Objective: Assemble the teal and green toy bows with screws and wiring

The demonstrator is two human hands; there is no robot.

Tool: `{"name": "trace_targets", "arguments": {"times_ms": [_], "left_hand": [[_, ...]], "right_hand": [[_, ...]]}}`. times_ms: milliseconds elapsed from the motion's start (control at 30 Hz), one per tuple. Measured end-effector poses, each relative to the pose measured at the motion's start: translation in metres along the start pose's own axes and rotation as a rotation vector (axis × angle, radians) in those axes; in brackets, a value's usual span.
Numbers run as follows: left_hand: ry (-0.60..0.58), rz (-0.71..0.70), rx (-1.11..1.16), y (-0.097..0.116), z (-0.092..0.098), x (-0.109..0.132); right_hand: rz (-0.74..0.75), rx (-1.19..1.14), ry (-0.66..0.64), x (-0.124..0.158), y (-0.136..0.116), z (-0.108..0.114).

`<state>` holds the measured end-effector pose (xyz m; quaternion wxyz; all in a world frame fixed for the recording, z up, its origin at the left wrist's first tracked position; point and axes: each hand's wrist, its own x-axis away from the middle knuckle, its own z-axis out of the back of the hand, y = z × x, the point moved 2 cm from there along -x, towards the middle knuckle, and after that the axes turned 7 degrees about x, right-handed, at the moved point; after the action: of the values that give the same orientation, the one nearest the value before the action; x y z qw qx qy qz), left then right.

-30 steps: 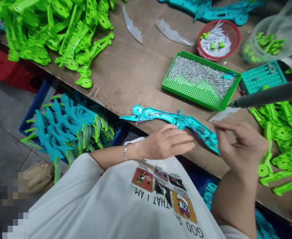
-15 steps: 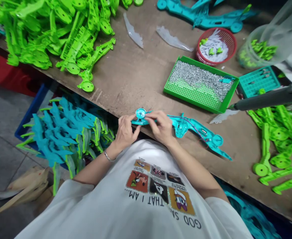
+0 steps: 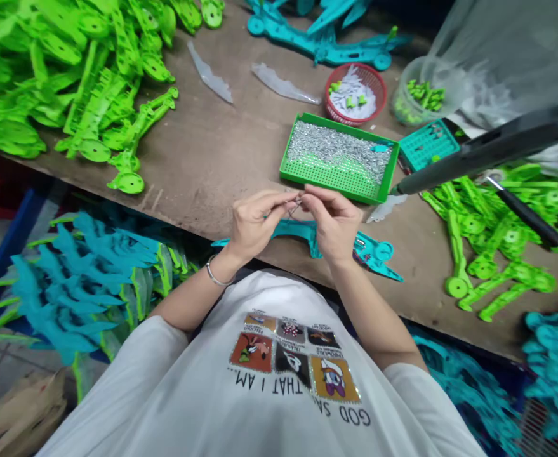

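A long teal plastic toy shell (image 3: 372, 254) lies along the near edge of the brown workbench (image 3: 221, 158), with thin coloured wires running over it. My left hand (image 3: 254, 222) and my right hand (image 3: 332, 222) meet just above its middle. Both pinch the thin wires (image 3: 296, 205) between thumb and fingertips, the fingertips almost touching each other. The shell's middle is hidden under my hands.
Behind my hands stands a green tray of small silver screws (image 3: 338, 155), with a red basket (image 3: 355, 92) and a teal tray (image 3: 426, 145) beyond. A dark power screwdriver (image 3: 478, 152) hangs at the right. Green parts (image 3: 79, 76) pile left and right; teal parts (image 3: 83, 273) fill a bin below.
My hands have moved from the shell's round left end to its middle and lifted the wires. The view has shifted, so the bench things sit further left.
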<state>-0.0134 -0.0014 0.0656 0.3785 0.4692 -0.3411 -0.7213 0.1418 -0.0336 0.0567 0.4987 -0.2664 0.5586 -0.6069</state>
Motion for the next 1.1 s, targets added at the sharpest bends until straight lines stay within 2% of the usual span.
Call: {"name": "trace_targets", "arguments": {"times_ms": [133,233,333,433,533,600,700,800,867,933,1000,1100], "left_hand": [[0.048,0.07,0.112,-0.015,-0.01,-0.021],[0.098,0.189,0.176,-0.033,-0.014,-0.023],[0.104,0.278,0.171,-0.046,-0.017,-0.016],[0.087,0.304,0.157,-0.044,-0.016,-0.011],[0.106,0.234,0.173,-0.026,-0.007,-0.014],[0.143,0.142,0.161,-0.008,0.002,-0.02],[0.2,0.012,0.137,0.014,0.015,-0.033],[0.273,-0.074,0.212,0.026,0.024,-0.041],[0.309,-0.069,0.305,0.029,0.028,-0.042],[0.329,-0.028,0.356,0.027,0.031,-0.038],[0.349,0.036,0.35,0.022,0.036,-0.032],[0.394,0.147,0.301,0.009,0.044,-0.021]], "right_hand": [[0.033,0.043,0.1,-0.012,0.019,0.015],[0.12,0.078,0.13,-0.011,0.016,0.022],[0.202,0.105,0.076,-0.006,0.007,0.025],[0.253,0.182,0.129,-0.004,-0.007,0.034],[0.341,0.24,0.331,-0.004,-0.031,0.057],[0.432,0.186,0.482,-0.003,-0.049,0.081],[0.58,0.113,0.695,0.002,-0.066,0.13],[0.634,0.183,0.851,0.013,-0.065,0.193],[0.628,0.249,0.989,0.026,-0.055,0.238],[0.535,0.354,1.107,0.043,-0.04,0.279],[0.425,0.455,1.178,0.062,-0.024,0.311],[0.231,0.554,1.259,0.089,-0.003,0.334]]}}
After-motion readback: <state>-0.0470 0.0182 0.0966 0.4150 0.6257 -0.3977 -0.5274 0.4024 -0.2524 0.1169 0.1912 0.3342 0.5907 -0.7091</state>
